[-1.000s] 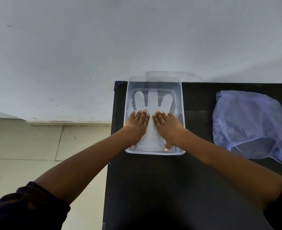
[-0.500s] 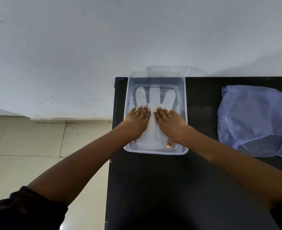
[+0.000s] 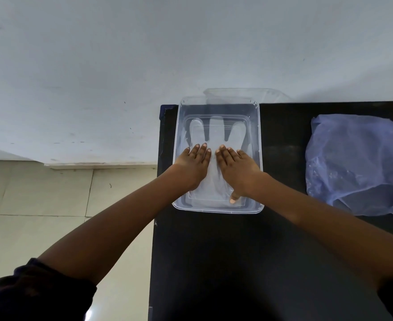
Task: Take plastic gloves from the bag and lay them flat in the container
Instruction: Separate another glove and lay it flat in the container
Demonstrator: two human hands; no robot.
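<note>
In the middle of the frame, a clear container [image 3: 217, 208] sits on a black surface [image 3: 237, 262]. A plastic glove [image 3: 216, 135] lies flat inside it, its fingers pointing to the top of the frame. The left hand [image 3: 194, 166] and the right hand [image 3: 238, 170] press down on the glove side by side, each grip spread flat with straight fingers. A purple bag [image 3: 357, 163] lies at the right edge, well apart from the container.

Count: 1 clear container [image 3: 258, 135], 1 visible glove [image 3: 214, 135] flat inside (more beneath: cannot tell), 1 clear lid [image 3: 269, 95] behind it, 1 bluish bag [image 3: 357, 163], 2 hands: left [image 3: 194, 166], right [image 3: 239, 170], 1 black tabletop [image 3: 237, 262].
</note>
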